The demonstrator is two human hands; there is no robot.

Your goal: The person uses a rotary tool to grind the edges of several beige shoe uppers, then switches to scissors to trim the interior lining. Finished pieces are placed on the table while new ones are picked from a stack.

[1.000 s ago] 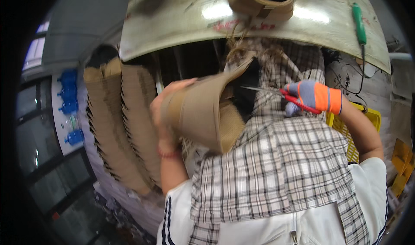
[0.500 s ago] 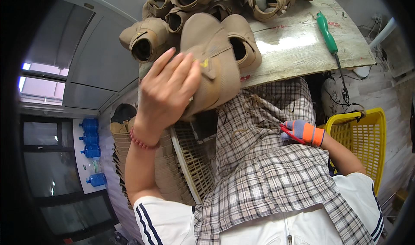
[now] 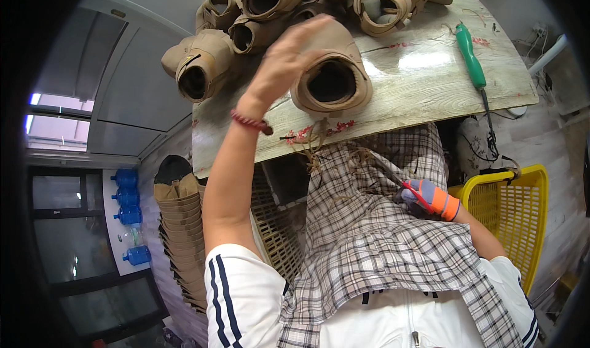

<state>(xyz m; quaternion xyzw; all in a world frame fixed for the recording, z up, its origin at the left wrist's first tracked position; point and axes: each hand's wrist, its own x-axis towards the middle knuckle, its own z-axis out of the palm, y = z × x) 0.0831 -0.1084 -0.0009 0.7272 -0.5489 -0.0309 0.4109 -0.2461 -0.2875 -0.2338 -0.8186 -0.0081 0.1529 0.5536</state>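
Note:
My left hand point(image 3: 279, 71), bare with a red bead bracelet at the wrist, reaches over the table with its fingers stretched out and slightly blurred. It is beside a tan shoe upper point(image 3: 362, 96) whose dark opening faces me; whether it touches the upper I cannot tell. In a grey and orange glove, my right hand point(image 3: 427, 199) rests at my lap, closed round red-handled scissors point(image 3: 416, 192). Their blades point up and left over the plaid apron point(image 3: 375, 250). Several more tan shoe uppers point(image 3: 264, 1) lie heaped at the far side of the table point(image 3: 424, 90).
A green corded tool point(image 3: 470, 56) lies on the table's right. Beyond my right arm stands a yellow basket point(image 3: 541, 219); a tan basket point(image 3: 276, 237) sits below the table edge. Stacked uppers point(image 3: 181, 225) stand at the left. Loose threads point(image 3: 310, 154) hang at the table edge.
The large upper that my left hand held up is out of that hand. The hand has moved up and right, over the table. My right hand keeps the scissors at the lap.

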